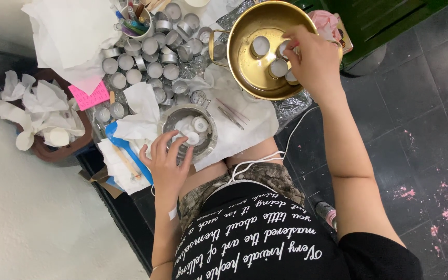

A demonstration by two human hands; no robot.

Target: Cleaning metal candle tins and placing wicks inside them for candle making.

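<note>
Upper centre of the frame, the right hand (pixel 311 58) pinches a tealight (pixel 285 49) inside the brass pot (pixel 245 31); lowering it flat beside the 3 already there would keep it level. Left hand (pixel 166 162) rests open-fingered on the steel bowl (pixel 168 118), mid-frame. The tealights look white in silver cups.

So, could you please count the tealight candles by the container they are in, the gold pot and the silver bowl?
Tealight candles in the gold pot, where the right hand reaches in: 4
Tealight candles in the silver bowl, where the left hand touches one: at least 3, some hidden by the fingers
Total: at least 7
</note>
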